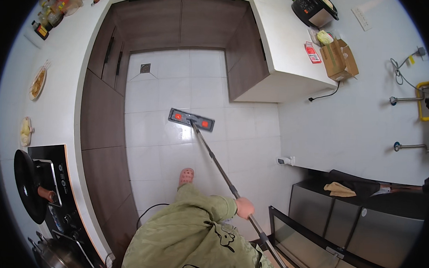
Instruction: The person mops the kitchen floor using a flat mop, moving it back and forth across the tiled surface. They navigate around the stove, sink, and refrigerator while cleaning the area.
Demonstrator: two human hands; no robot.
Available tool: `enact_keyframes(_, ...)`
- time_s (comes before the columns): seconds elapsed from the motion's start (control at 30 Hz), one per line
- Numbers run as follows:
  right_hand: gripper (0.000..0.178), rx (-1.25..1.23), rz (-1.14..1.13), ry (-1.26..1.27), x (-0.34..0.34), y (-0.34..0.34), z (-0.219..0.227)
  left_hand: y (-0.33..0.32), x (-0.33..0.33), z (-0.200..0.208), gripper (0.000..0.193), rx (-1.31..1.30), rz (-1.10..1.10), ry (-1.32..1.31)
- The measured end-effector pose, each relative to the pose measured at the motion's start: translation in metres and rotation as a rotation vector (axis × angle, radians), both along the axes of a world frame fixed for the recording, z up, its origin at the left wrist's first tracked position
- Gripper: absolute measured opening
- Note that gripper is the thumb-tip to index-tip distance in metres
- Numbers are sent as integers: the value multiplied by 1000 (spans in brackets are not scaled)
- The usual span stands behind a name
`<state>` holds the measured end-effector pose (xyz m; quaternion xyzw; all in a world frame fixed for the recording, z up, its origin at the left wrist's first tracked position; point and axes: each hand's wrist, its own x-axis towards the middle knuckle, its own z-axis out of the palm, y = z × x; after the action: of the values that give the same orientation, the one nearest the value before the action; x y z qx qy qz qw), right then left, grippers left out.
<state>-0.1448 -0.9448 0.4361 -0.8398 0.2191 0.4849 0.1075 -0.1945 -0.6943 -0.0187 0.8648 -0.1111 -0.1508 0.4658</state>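
My left hand (244, 208), reaching across from a loose green sleeve, is closed around the grey metal pole of a flat mop (215, 159). The pole slants from the lower right up to the mop's rectangular grey head (191, 120). That head, with two orange-red patches on top, lies flat on the white tiles. My right hand does not show clearly; the pole runs out at the lower edge. One foot in a pink clog (186, 175) stands on the floor behind the mop head.
Brown cabinets (104, 113) under a white counter (72, 78) line the left and far sides. A frying pan (27, 187) sits on the stove at left. A square floor drain (145, 69) is at the far left. At right stand a dark appliance (316, 222) and a cardboard box (335, 62).
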Motion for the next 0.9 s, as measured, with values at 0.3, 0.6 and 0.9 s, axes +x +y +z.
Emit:
enact_keyframes(0.3,57,184,244,88,-9,112,-143,160,3,-92,9,600,373,103)
enact_keyframes(0.6,59,297,260,30,-17,93,-138,147,-1,-79,10,586,466,4)
enact_keyframes(0.9,5,-40,-65,33,15,58,6,15,-11,-8,10,181,322,-81)
